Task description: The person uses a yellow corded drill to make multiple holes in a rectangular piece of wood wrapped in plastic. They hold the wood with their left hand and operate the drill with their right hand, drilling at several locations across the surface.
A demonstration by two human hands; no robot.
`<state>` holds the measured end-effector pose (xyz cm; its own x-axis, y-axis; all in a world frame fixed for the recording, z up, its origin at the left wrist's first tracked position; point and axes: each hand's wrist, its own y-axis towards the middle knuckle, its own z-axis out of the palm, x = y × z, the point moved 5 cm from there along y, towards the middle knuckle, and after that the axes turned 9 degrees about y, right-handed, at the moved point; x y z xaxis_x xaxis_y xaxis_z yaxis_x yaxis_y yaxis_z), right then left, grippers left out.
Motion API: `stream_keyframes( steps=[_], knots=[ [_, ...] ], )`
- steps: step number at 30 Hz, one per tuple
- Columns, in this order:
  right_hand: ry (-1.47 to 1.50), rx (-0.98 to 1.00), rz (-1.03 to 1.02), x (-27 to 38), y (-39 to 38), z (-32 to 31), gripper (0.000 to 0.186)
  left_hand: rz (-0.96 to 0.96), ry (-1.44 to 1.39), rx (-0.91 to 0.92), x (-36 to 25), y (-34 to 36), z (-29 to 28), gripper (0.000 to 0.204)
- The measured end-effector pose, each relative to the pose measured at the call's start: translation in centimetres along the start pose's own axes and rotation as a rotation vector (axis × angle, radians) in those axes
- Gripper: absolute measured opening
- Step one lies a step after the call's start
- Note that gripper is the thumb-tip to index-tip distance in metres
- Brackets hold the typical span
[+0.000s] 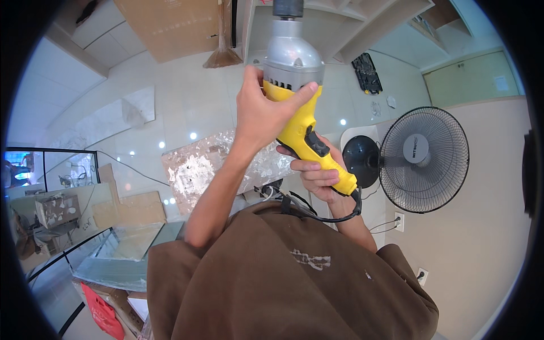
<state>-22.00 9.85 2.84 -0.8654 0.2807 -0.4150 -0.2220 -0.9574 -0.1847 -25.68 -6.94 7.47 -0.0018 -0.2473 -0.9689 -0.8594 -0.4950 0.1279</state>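
Note:
A corded electric drill (pixel 297 116), with a yellow body, silver gear housing and dark chuck (pixel 288 8), is held up in front of me, its chuck pointing away. My left hand (pixel 263 107) wraps around the body just below the silver housing, thumb lying across the yellow. Lower down, my right hand (pixel 320 175) grips the handle beneath the black trigger (pixel 316 141). From the handle's end a black power cord (pixel 340 218) loops back toward my lap. The very tip of the chuck is cut off by the upper edge.
A paint-spattered board or bench top (pixel 198 164) lies below my arms. To the right stands a black fan (pixel 425 160) near a wall outlet (pixel 399 222). Farther off are a black tool case (pixel 367 73), a broom (pixel 222 54) and white shelving (pixel 362 28). Wrapped glass panels (pixel 113 266) sit at left.

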Motion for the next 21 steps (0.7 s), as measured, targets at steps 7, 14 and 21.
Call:
stream_keyframes(
  steps=[7,14,21],
  knots=[
    [-0.035,0.035,-0.017,0.1,-1.3,0.0,0.073,0.065,-0.097,0.173,-0.5,0.0,-0.3,0.057],
    [0.019,0.063,0.001,-0.5,-2.2,0.2,0.072,0.04,-0.097,0.202,-1.4,-0.6,0.2,0.057],
    [-0.051,0.048,-0.056,-0.9,-3.0,0.4,0.072,0.145,-0.047,0.224,-1.9,-0.8,0.0,0.056]
  ],
)
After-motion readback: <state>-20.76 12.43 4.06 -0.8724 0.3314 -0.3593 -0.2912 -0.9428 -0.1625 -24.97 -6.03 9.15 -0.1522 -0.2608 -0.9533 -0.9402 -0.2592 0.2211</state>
